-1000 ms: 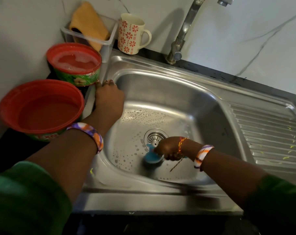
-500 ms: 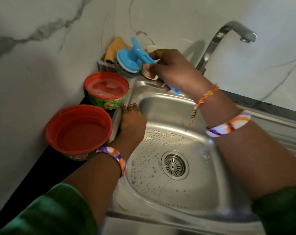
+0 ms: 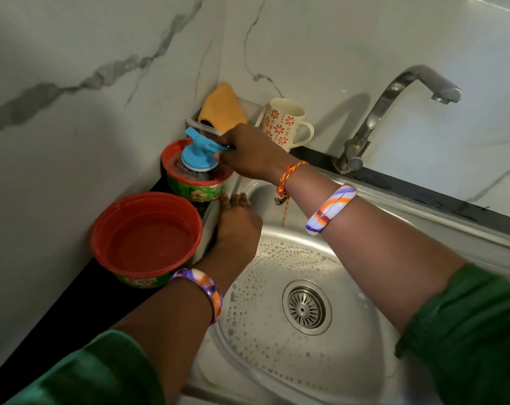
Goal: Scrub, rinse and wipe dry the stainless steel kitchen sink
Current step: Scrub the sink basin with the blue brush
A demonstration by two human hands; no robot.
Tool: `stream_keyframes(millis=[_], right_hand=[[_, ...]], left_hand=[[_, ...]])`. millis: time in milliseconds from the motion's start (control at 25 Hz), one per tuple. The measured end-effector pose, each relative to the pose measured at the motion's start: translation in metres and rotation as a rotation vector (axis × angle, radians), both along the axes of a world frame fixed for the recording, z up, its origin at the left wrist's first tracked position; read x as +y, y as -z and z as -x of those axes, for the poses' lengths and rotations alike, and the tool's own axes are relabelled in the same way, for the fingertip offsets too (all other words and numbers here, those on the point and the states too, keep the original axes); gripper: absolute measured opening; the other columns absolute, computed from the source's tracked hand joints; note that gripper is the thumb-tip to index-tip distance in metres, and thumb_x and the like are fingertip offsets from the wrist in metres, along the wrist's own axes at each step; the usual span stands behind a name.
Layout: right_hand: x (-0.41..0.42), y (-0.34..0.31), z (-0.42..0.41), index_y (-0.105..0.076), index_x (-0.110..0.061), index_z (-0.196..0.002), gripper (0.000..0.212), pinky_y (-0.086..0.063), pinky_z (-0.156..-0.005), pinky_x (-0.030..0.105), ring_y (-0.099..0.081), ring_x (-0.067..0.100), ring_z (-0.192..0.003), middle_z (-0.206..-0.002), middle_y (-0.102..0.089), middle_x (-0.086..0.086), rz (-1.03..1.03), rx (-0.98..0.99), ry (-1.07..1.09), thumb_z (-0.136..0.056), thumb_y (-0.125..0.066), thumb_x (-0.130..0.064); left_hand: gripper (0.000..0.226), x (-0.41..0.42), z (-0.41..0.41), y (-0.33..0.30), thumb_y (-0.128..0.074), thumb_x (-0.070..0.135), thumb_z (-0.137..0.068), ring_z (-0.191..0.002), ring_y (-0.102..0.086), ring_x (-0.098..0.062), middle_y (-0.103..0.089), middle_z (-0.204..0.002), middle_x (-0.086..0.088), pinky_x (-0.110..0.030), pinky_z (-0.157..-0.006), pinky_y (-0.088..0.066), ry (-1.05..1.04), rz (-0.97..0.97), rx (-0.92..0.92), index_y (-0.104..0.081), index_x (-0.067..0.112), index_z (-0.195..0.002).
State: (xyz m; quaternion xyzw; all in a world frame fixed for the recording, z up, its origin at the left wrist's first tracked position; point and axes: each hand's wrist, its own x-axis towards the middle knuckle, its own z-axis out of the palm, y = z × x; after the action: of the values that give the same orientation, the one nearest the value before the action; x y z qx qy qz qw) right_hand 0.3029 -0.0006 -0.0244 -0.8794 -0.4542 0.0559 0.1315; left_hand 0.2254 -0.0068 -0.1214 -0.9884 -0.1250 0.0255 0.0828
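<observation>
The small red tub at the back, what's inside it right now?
The steel-wool head of the blue scrubber sits in the small red tub, held by the right hand. A strip of the contents shows around it; what lies under the scrubber is covered.

A home kitchen: a stainless steel sink [image 3: 321,258] with soapy basin lower right, a bent tap [image 3: 394,112] upper right, marble-veined wall tiles [image 3: 101,68], a flowered mug [image 3: 283,124] at centre

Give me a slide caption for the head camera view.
Right hand dips the blue scrubber into the red soap tub while the left hand rests on the sudsy sink rim.
</observation>
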Motion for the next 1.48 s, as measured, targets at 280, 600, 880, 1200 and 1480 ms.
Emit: stream_keyframes(millis=[280,600,880,1200,1480], right_hand=[[-0.016,-0.053,0.007,-0.067,0.004,-0.105,0.029,-0.036,-0.063,0.027,-0.043,0.008,-0.054,-0.075,-0.055,0.011,-0.388,0.026,0.036,-0.092,-0.052,-0.017],[-0.023,-0.002,0.018,-0.047,-0.02,-0.075,0.019,-0.031,-0.063,0.027,-0.045,0.018,-0.072,-0.062,-0.04,-0.003,-0.275,-0.049,0.056,-0.093,-0.049,-0.017],[-0.047,-0.023,0.019,-0.059,-0.007,-0.076,0.025,-0.025,-0.038,0.014,-0.035,0.006,-0.037,-0.06,-0.044,0.0,-0.885,0.696,0.313,-0.096,-0.046,-0.011],[-0.205,-0.042,0.008,-0.047,-0.01,-0.081,0.021,-0.022,-0.028,0.008,-0.035,0.0,-0.029,-0.067,-0.043,0.001,-0.555,1.23,0.277,-0.099,-0.038,-0.014],[-0.331,-0.025,0.015,-0.059,-0.009,-0.102,0.024,-0.032,-0.031,0.01,-0.043,0.005,-0.036,-0.06,-0.049,0.008,0.313,0.634,0.121,-0.086,-0.055,0.008]], left_hand=[[0.051,-0.001,0.0,-0.004,-0.041,0.014,-0.096,-0.141,-0.022,-0.033,-0.019,-0.153,-0.022,-0.05,-0.115,-0.013,-0.003,-0.035,0.023,-0.029,-0.001,-0.143],[0.051,0.004,-0.003,0.006,-0.034,0.014,-0.097,-0.139,-0.027,-0.029,-0.027,-0.151,-0.019,-0.045,-0.114,-0.016,-0.015,-0.025,-0.035,-0.027,0.0,-0.144],[0.038,0.006,0.003,-0.009,-0.043,0.012,-0.09,-0.121,-0.05,-0.026,-0.051,-0.131,-0.012,-0.037,-0.1,-0.038,0.02,-0.052,-0.031,-0.05,0.005,-0.127],[0.026,-0.093,0.086,-0.05,-0.046,0.023,-0.092,-0.101,-0.06,-0.026,-0.066,-0.109,-0.006,-0.029,-0.076,-0.048,-0.094,0.396,-0.174,-0.066,0.02,-0.108],[0.027,-0.245,0.103,-0.027,-0.046,0.021,-0.092,-0.1,-0.061,-0.03,-0.067,-0.11,-0.008,-0.035,-0.079,-0.05,-0.271,0.567,-0.328,-0.066,0.02,-0.111]])
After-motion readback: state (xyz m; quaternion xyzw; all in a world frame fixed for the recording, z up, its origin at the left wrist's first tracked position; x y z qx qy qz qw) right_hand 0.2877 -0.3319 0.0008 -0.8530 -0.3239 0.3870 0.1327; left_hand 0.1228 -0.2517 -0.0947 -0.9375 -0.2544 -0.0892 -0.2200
